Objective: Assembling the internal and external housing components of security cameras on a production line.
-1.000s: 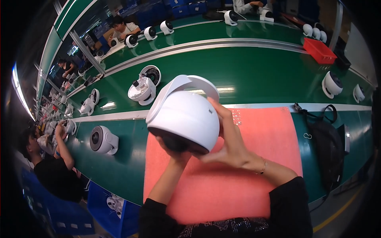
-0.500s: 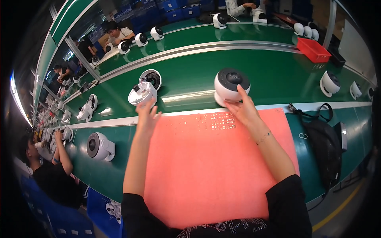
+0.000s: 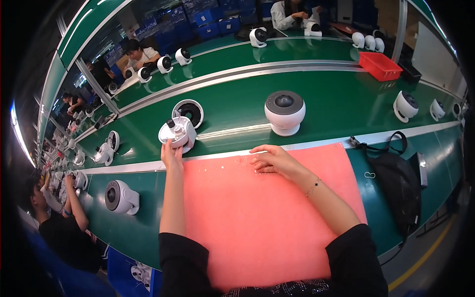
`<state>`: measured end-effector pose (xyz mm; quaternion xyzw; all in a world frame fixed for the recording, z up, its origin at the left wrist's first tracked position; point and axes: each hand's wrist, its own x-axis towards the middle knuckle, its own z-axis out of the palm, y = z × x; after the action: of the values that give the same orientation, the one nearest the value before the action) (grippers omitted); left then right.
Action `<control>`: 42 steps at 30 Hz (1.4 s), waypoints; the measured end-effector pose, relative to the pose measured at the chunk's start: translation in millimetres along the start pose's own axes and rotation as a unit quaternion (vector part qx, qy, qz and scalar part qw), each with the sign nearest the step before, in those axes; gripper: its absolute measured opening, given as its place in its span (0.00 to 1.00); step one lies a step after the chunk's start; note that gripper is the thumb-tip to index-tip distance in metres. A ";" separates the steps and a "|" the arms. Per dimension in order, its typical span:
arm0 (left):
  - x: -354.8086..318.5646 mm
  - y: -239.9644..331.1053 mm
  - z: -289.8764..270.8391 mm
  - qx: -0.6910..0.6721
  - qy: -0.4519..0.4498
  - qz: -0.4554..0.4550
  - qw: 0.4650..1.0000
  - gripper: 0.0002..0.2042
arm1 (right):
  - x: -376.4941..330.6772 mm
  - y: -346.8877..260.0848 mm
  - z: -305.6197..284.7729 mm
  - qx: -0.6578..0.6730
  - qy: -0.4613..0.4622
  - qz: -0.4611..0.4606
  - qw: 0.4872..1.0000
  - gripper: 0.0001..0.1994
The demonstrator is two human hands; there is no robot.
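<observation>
Right hand (image 3: 273, 161) has withdrawn from white fan (image 3: 284, 112) onto mat edge (image 3: 316, 150).

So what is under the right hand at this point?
The right hand rests flat on the top edge of the pink mat, with small shiny specks scattered beside it. Whether any specks lie beneath the palm is hidden.

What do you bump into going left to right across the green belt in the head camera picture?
White part in the left hand → left hand → round white unit with the grey top → red bin → white unit lying sideways.
</observation>
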<state>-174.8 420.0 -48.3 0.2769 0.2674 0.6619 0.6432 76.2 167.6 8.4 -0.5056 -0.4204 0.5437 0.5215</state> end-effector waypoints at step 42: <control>-95.2 52.1 11.9 0.244 -0.127 -0.147 0.950 0.21 | -13.9 9.4 -7.4 -0.539 0.104 -0.569 0.613 0.17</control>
<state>-201.2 323.3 -5.1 0.4649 0.3743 0.4335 0.6752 81.4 152.3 -0.4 -0.4084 -0.7836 -0.2427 0.4004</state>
